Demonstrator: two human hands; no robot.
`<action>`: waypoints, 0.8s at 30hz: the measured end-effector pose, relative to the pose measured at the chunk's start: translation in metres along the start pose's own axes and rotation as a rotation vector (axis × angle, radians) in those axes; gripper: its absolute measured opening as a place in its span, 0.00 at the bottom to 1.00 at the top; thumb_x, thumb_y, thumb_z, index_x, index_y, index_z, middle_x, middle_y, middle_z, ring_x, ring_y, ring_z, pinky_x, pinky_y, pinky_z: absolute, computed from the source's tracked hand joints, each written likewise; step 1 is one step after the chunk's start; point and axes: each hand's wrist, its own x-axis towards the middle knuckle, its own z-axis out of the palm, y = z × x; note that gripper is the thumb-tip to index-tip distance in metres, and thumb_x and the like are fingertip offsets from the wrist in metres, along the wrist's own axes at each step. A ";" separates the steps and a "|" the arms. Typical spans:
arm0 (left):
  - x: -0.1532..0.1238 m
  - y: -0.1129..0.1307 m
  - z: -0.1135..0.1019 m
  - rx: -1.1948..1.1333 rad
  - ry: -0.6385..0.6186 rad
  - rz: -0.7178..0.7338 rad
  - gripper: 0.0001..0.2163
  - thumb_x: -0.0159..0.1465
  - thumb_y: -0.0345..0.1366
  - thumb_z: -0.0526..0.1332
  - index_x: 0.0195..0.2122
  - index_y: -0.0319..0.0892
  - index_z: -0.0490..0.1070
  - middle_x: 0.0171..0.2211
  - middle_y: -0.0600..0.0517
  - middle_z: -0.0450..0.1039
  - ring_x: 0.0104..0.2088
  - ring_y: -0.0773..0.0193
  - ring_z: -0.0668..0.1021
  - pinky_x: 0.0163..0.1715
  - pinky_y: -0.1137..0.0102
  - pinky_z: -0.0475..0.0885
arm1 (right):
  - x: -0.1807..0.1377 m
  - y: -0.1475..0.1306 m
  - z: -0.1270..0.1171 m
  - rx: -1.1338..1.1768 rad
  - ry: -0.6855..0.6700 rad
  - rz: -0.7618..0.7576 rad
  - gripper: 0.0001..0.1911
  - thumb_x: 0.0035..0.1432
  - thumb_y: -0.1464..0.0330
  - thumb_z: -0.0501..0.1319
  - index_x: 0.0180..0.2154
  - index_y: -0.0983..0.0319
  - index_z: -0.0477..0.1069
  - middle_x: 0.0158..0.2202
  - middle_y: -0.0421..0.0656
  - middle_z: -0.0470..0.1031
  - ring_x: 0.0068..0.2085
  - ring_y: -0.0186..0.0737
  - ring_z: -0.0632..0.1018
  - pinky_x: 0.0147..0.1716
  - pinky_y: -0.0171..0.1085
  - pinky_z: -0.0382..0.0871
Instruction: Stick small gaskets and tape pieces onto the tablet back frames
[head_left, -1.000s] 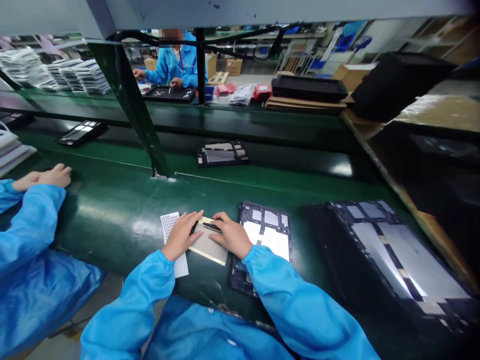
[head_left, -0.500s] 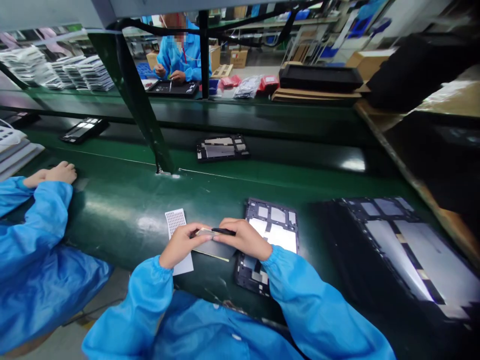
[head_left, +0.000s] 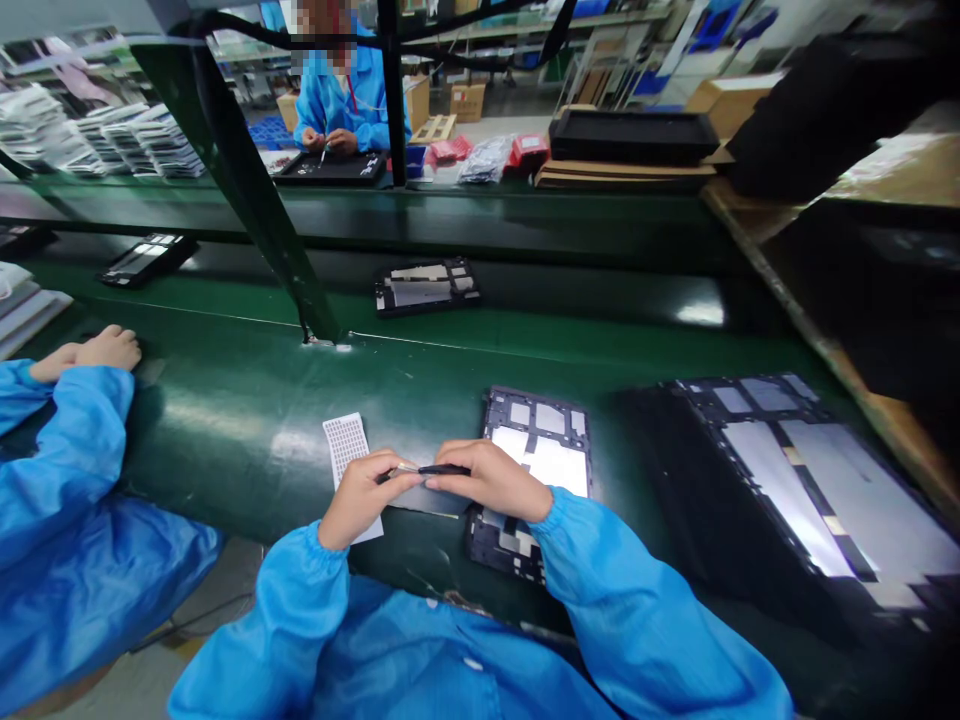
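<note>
My right hand (head_left: 495, 478) is closed around slim black tweezers (head_left: 444, 469), which lie almost level and point left. Facing it, my left hand (head_left: 366, 495) pinches a small dark piece (head_left: 387, 475) that meets the tweezers' pale tip; its kind is hard to make out. Both hands are above a greyish sheet (head_left: 420, 499), partly covered by them. Behind my left hand lies a white label sheet (head_left: 346, 440) with rows of small dark marks. A black tablet frame (head_left: 551, 418) with silvery plates lies partly under my right hand and forearm.
Another tablet frame (head_left: 814, 480) lies at right beside black material. Devices (head_left: 427, 285) sit on the dark strip behind the green bench (head_left: 225, 390). A slanted post (head_left: 247, 200) rises from the bench. A co-worker's hands (head_left: 109, 348) rest at left; another person (head_left: 341, 110) works opposite.
The whole view has shifted slightly. My hands stay together; the pale, yellowish piece seen between my fingers earlier now shows only as a thin bright tip.
</note>
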 end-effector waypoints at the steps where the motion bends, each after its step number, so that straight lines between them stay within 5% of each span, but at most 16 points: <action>1: 0.000 0.000 0.001 0.003 0.001 0.002 0.14 0.62 0.48 0.66 0.30 0.42 0.79 0.25 0.54 0.72 0.28 0.66 0.73 0.29 0.72 0.66 | 0.000 0.001 0.001 0.000 -0.002 0.003 0.25 0.67 0.50 0.56 0.31 0.62 0.77 0.29 0.41 0.73 0.31 0.37 0.76 0.32 0.34 0.65; 5: -0.003 -0.002 0.003 -0.009 0.034 -0.016 0.13 0.62 0.47 0.66 0.30 0.42 0.79 0.26 0.53 0.73 0.28 0.65 0.74 0.30 0.73 0.66 | -0.003 0.000 0.004 0.051 0.063 -0.002 0.24 0.64 0.49 0.60 0.32 0.63 0.77 0.29 0.42 0.73 0.32 0.38 0.75 0.32 0.35 0.67; 12: -0.007 -0.005 0.005 -0.087 0.059 -0.109 0.12 0.60 0.46 0.67 0.34 0.42 0.80 0.30 0.51 0.78 0.32 0.63 0.77 0.32 0.72 0.69 | -0.030 -0.008 -0.009 0.434 0.558 0.113 0.20 0.69 0.55 0.55 0.34 0.61 0.76 0.38 0.44 0.71 0.31 0.36 0.73 0.32 0.37 0.71; 19: -0.011 0.006 0.013 -0.085 0.075 -0.049 0.09 0.61 0.42 0.67 0.30 0.43 0.79 0.27 0.54 0.75 0.29 0.67 0.75 0.29 0.74 0.67 | -0.034 -0.016 0.002 0.102 0.335 0.015 0.16 0.66 0.57 0.62 0.48 0.59 0.78 0.41 0.47 0.74 0.41 0.42 0.77 0.39 0.39 0.73; 24: -0.015 0.011 0.010 -0.066 0.087 -0.008 0.09 0.62 0.42 0.68 0.29 0.42 0.79 0.26 0.54 0.75 0.28 0.67 0.75 0.27 0.75 0.67 | -0.023 -0.011 0.014 0.081 0.292 -0.068 0.15 0.65 0.57 0.63 0.39 0.62 0.80 0.34 0.45 0.77 0.36 0.39 0.79 0.36 0.36 0.72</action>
